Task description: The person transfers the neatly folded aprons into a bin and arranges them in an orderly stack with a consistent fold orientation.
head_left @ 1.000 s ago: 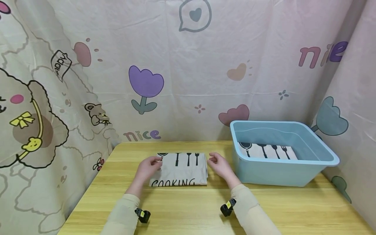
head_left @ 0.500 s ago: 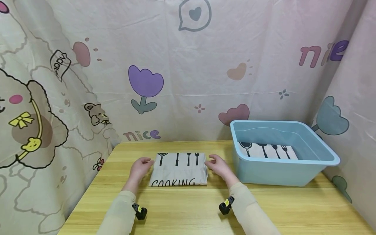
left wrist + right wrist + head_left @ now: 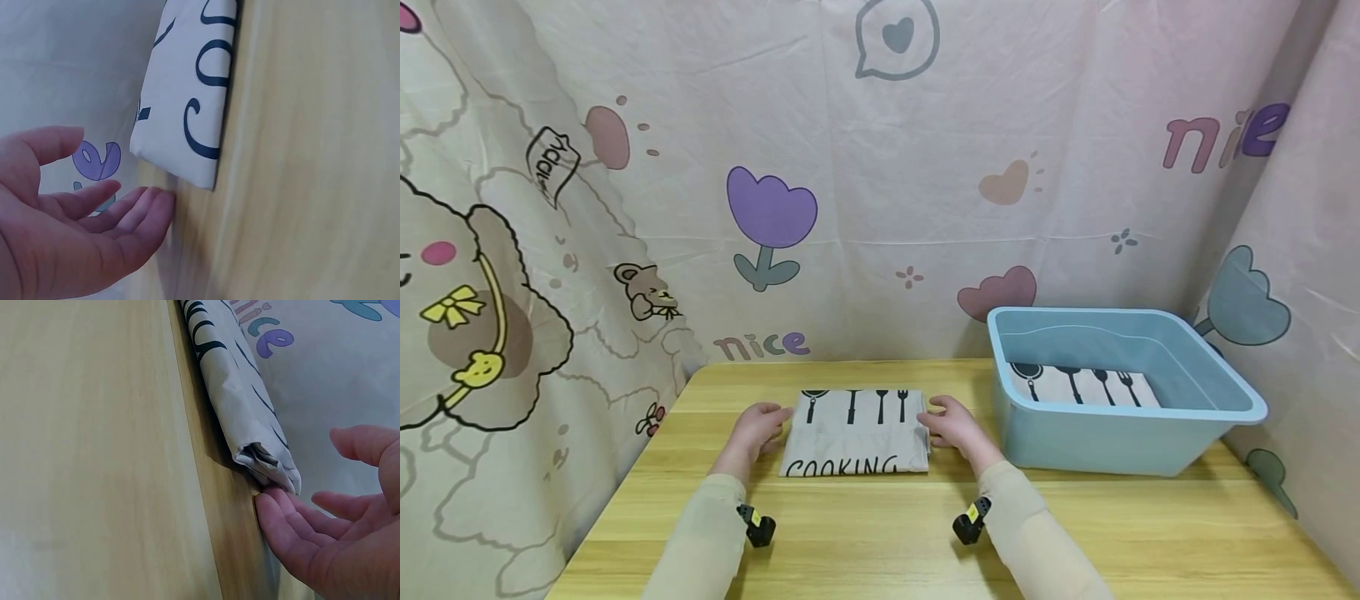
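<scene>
A folded white cloth (image 3: 853,442), printed with black utensils and the word COOKING, lies flat on the wooden table in the head view. At its left side is my left hand (image 3: 757,428), fingers loosely bent. The left wrist view shows those fingers (image 3: 153,215) just off the cloth's corner, holding nothing, with the thumb raised. My right hand (image 3: 953,427) is at the opposite side. In the right wrist view its fingertips (image 3: 270,503) reach right under the cloth's layered end (image 3: 269,465), low by the tabletop, thumb lifted away from it.
A light blue plastic bin (image 3: 1097,442) stands on the table to the right, with another printed white cloth (image 3: 1090,387) inside it. Patterned curtains (image 3: 880,167) hang behind the table and at both sides.
My left hand has drawn back leftward off the cloth's upper left part to beside its edge. The right hand has shifted slightly left, up to the right edge. The cloth has hardly moved.
</scene>
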